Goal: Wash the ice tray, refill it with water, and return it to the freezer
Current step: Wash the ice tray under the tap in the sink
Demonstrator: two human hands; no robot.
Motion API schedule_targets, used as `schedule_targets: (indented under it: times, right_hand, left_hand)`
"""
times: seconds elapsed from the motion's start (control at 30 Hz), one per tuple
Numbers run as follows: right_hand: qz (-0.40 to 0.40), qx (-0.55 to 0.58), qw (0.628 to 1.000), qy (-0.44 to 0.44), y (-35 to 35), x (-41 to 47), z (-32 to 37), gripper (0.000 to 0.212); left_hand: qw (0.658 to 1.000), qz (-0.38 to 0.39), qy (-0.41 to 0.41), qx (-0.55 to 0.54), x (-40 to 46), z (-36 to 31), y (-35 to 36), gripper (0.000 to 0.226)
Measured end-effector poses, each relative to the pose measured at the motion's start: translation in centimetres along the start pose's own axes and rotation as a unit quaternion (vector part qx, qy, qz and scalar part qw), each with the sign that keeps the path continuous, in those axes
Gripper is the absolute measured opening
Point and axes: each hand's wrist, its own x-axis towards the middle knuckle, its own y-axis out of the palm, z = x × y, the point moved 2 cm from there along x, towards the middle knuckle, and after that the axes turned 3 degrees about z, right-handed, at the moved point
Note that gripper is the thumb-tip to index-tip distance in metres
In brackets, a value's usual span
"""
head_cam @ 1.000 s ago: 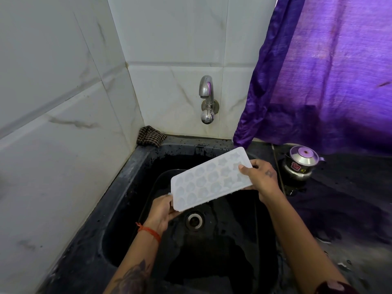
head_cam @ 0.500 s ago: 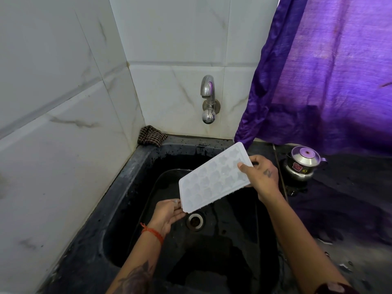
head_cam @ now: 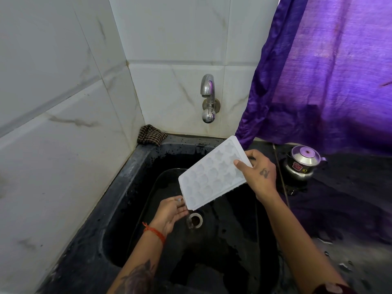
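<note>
A white ice tray (head_cam: pixel 213 175) with several shaped cells hangs tilted over the black sink (head_cam: pixel 127 187), its far right end raised. My right hand (head_cam: pixel 257 175) grips that raised end. Water runs off the tray's low near corner toward the drain (head_cam: pixel 196 219). My left hand (head_cam: pixel 171 212) is below that low corner, palm up and fingers apart, holding nothing. The steel tap (head_cam: pixel 208 98) on the back wall is not running.
A checked cloth (head_cam: pixel 151 135) lies bunched in the sink's back left corner. A small steel pot with a lid (head_cam: pixel 302 162) stands on the wet black counter to the right. A purple curtain (head_cam: pixel 328 71) hangs behind it. White tiled walls close off the left and back.
My left hand has let go of the tray's low end and opened beneath it. My right hand has tipped the tray steeper and shifted it right; water now pours off.
</note>
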Motion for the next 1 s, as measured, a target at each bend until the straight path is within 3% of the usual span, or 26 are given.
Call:
schedule_targets:
  times: [1.0]
  right_hand:
    - [0.014, 0.02, 0.994, -0.107, 0.63, -0.47, 0.44, 0.017]
  left_hand:
    - [0.998, -0.019, 0.039, -0.037, 0.47, -0.66, 0.2, 0.034]
